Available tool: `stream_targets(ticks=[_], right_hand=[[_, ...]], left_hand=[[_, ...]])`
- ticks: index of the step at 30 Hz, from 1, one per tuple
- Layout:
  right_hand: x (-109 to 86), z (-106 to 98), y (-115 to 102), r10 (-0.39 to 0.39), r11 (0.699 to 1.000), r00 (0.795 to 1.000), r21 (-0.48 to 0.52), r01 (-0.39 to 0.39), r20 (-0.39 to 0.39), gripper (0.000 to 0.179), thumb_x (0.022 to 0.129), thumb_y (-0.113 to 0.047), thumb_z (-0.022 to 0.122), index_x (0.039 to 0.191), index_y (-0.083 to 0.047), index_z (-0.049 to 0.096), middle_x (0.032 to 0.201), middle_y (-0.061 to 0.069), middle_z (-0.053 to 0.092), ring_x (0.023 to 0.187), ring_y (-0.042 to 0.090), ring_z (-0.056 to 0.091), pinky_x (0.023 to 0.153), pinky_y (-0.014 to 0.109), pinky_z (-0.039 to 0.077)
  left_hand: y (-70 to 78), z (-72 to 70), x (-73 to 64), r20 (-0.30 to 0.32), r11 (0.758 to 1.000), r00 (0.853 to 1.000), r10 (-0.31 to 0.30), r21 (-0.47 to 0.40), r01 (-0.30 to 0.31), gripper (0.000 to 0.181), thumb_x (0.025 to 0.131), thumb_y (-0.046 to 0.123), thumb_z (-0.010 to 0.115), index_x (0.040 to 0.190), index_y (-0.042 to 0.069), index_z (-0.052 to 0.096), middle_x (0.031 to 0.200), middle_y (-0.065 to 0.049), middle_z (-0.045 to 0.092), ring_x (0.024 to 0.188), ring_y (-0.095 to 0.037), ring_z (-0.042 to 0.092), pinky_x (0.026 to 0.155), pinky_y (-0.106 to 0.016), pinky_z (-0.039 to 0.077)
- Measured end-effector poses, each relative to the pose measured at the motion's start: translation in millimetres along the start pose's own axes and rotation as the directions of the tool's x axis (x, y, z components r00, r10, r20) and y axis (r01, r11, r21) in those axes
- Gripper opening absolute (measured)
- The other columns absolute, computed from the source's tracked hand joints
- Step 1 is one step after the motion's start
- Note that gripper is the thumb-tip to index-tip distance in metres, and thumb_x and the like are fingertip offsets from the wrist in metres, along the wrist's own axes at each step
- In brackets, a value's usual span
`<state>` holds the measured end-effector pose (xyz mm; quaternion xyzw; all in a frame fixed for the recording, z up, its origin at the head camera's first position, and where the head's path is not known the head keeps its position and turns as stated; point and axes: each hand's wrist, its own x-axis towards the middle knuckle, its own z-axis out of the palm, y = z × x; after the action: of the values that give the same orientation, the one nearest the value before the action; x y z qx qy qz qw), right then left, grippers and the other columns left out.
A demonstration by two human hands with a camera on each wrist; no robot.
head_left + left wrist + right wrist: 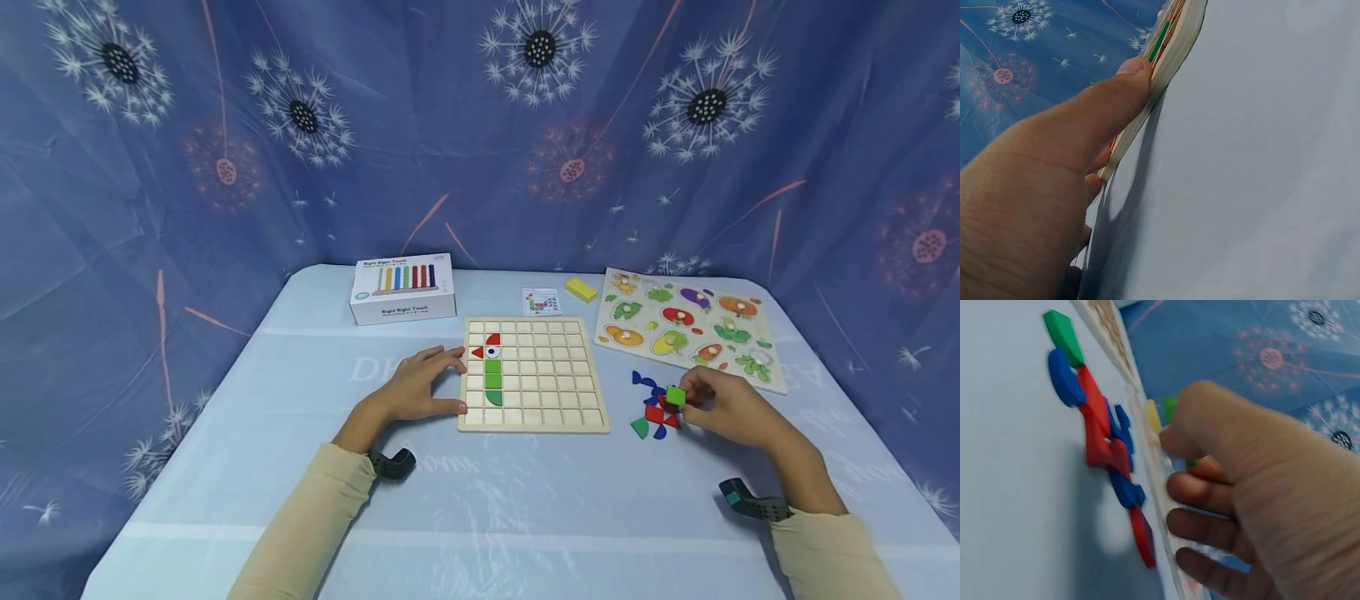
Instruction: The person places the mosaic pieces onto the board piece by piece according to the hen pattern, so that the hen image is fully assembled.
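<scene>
Block [676,396]: green, held up over the right part of the pile [655,414], on your right.
Right hand [729,408]: you pinch the block between thumb and index finger; the other fingers hang apart from it.
Left hand [420,383]: thumb and fingers spread, touching the left edge of the board [552,367].
Board: flat on the surface [555,500] between your hands; its left side carries a red quarter [492,339], red triangle [477,352], eye tile [491,352], two green squares [492,372] and a green quarter [493,398].
Pile: loose red, blue and green pieces, lying between your right hand and the board; in the head view, the block hides some of them.
Puzzle [703,321]: back right, its near edge close behind your right hand and the pile.
Card [542,301]: just behind the board.
Yellow block [581,289]: between card and puzzle, farther back.
Box [403,312]: back left, behind your left hand, well apart from it.
Curtain [420,100]: blue, dandelion-printed, hanging behind everything.
</scene>
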<state>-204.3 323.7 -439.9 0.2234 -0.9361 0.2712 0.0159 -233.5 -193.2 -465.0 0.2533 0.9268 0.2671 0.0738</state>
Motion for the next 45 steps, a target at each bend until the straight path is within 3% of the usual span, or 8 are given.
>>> stream_targets(ticks=[9, 15, 21, 29, 37, 45], right_hand=[[24.0, 11.4, -22.9, -0.008, 1.0, 1.0, 0.02, 0.008, -0.025, 0.026, 0.082, -0.008, 0.082, 0.1, -0.01, 0.064, 0.091, -0.001, 0.063, 0.088, 0.02, 0.064, 0.077, 0.037, 0.057], [53.2, 20.9, -48.8, -0.094, 0.994, 0.996, 0.065, 0.093, 0.005, 0.025, 0.083, -0.007, 0.079, 0.103, -0.009, 0.064, 0.094, 0.0, 0.064, 0.093, 0.026, 0.066, 0.083, 0.049, 0.055], [84.3, 40.9, -77.5, -0.253, 0.967, 0.966, 0.052, 0.251, 0.044, 0.023, 0.085, -0.01, 0.078, 0.105, -0.01, 0.066, 0.095, 0.003, 0.064, 0.086, 0.023, 0.061, 0.076, 0.043, 0.054], [117.1, 78.8, -106.8, -0.303, 0.951, 0.945, 0.107, 0.29, 0.128, 0.022, 0.083, -0.016, 0.074, 0.103, -0.015, 0.065, 0.094, -0.003, 0.061, 0.084, 0.014, 0.056, 0.076, 0.034, 0.05], [123.7, 108.3, -120.6, -0.339, 0.94, 0.922, 0.096, 0.327, 0.185, 0.02, 0.084, -0.022, 0.079, 0.099, -0.017, 0.068, 0.088, -0.008, 0.058, 0.079, 0.01, 0.051, 0.069, 0.028, 0.047], [123.0, 109.8, -124.9, -0.317, 0.948, 0.925, 0.076, 0.308, 0.21, 0.02, 0.086, -0.024, 0.081, 0.101, -0.019, 0.069, 0.091, -0.011, 0.059, 0.082, 0.011, 0.052, 0.075, 0.031, 0.045]], left_hand=[[1.1, -0.5, 0.7, 0.004, 1.0, 1.0, 0.007, 0.001, -0.007, 0.059, 0.082, 0.061, 0.076, 0.126, 0.029, 0.055, 0.163, 0.004, 0.032, 0.151, -0.034, 0.018, 0.116, -0.06, 0.015], [0.9, -0.4, -0.8, 0.008, 1.0, 1.0, -0.005, -0.001, 0.005, 0.057, 0.082, 0.061, 0.076, 0.126, 0.031, 0.054, 0.163, 0.007, 0.031, 0.151, -0.03, 0.018, 0.117, -0.057, 0.014], [0.3, 0.9, -1.2, 0.0, 1.0, 1.0, 0.008, -0.011, -0.008, 0.058, 0.082, 0.06, 0.077, 0.125, 0.03, 0.055, 0.163, 0.004, 0.031, 0.151, -0.032, 0.018, 0.116, -0.059, 0.014], [0.0, 0.7, -1.0, -0.01, 1.0, 1.0, 0.021, -0.002, -0.021, 0.059, 0.082, 0.062, 0.076, 0.126, 0.029, 0.055, 0.163, 0.004, 0.032, 0.151, -0.032, 0.019, 0.116, -0.059, 0.016], [-1.7, 1.6, -1.7, -0.005, 1.0, 1.0, 0.017, 0.011, -0.017, 0.059, 0.081, 0.062, 0.076, 0.126, 0.029, 0.054, 0.163, 0.005, 0.031, 0.151, -0.033, 0.019, 0.116, -0.058, 0.016], [-3.7, 2.4, 0.8, -0.008, 1.0, 1.0, 0.02, 0.015, -0.02, 0.059, 0.082, 0.062, 0.076, 0.127, 0.03, 0.054, 0.163, 0.005, 0.031, 0.151, -0.032, 0.019, 0.115, -0.058, 0.017]])
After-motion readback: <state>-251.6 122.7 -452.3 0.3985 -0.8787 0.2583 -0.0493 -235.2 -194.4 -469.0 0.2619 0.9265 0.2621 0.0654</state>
